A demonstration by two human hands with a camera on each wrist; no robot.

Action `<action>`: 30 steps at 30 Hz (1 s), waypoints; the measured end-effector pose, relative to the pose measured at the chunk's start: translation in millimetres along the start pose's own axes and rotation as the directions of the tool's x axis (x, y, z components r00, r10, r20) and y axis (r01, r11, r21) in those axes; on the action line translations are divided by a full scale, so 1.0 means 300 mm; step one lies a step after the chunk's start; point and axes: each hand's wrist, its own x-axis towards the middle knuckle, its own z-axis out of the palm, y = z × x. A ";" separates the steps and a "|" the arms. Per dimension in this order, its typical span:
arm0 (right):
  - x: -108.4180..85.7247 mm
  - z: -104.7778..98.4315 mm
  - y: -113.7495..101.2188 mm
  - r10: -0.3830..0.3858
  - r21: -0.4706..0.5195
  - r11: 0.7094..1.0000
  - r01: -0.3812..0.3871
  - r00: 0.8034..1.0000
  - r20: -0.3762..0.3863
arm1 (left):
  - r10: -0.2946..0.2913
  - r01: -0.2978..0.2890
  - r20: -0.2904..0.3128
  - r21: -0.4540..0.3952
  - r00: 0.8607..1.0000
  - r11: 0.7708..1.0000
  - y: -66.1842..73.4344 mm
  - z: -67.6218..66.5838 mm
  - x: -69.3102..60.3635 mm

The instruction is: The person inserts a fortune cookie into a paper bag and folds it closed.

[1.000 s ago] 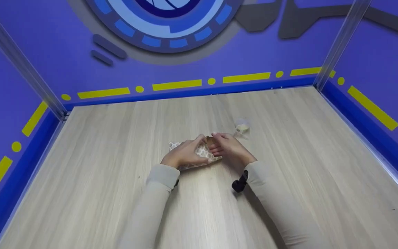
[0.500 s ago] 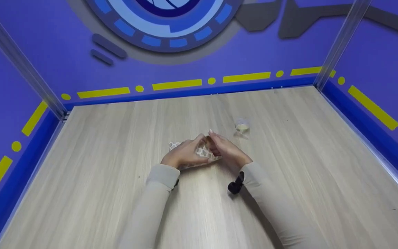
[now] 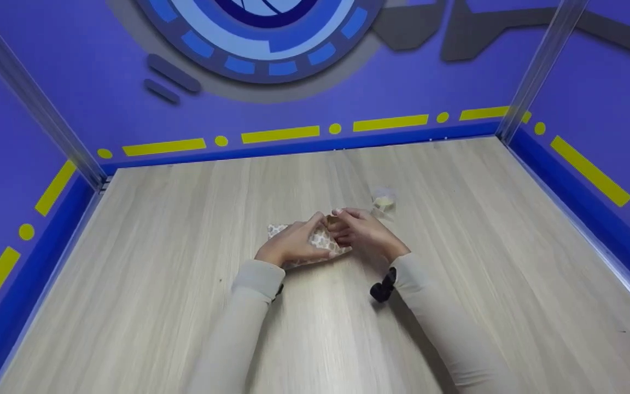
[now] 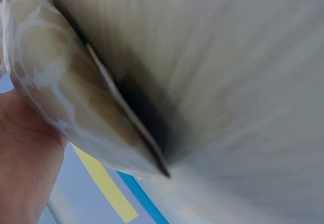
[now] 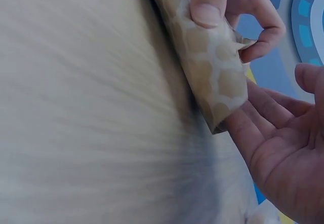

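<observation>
A parcel in white paper with a tan giraffe-like pattern (image 3: pixel 323 239) lies on the table, its brown inner side (image 3: pixel 332 220) showing at the right end. My left hand (image 3: pixel 297 241) grips it from the left, thumb on the near side and fingers over the top; in the right wrist view that thumb presses on the patterned paper (image 5: pixel 200 57). At the parcel's right end is my right hand (image 3: pixel 367 232). Its fingers (image 5: pixel 268 112) reach behind the paper's end and seem to touch it, while the thumb stands apart. The fingertips are partly hidden by the paper.
A small see-through item with a pale yellow round part (image 3: pixel 384 203), perhaps a tape roll, lies just beyond my right hand. The wooden table (image 3: pixel 173 235) is bounded by blue-purple panels (image 3: pixel 271 117) at the back and sides.
My right hand moves left against the parcel's end, then draws slightly back right. The brown inner paper gets covered and shows again. My left hand and the parcel stay put.
</observation>
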 end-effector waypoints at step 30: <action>-0.022 -0.157 -0.023 -0.395 -0.512 0.818 0.262 0.903 -0.171 | -0.013 0.013 0.006 -0.020 1.000 1.000 0.001 -0.001 0.000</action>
